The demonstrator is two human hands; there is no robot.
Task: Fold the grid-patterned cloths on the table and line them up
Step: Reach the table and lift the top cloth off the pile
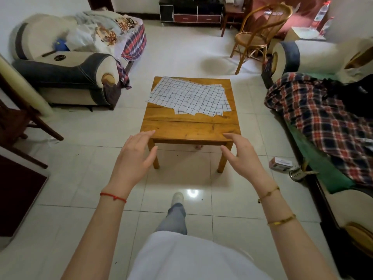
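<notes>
Several white cloths with a dark grid pattern (189, 96) lie flat and overlapping in a fanned pile on the far half of a small wooden table (189, 128). My left hand (135, 154) and my right hand (242, 156) are stretched out in the air in front of the table's near edge, palms facing each other. Their fingers are relaxed and hold nothing. Neither hand touches the table or the cloths.
An armchair (66, 65) with heaped fabrics stands at the left, a sofa with a plaid blanket (323, 122) at the right, a rattan chair (260, 31) behind the table. A small box (280, 163) lies on the tiled floor near the sofa.
</notes>
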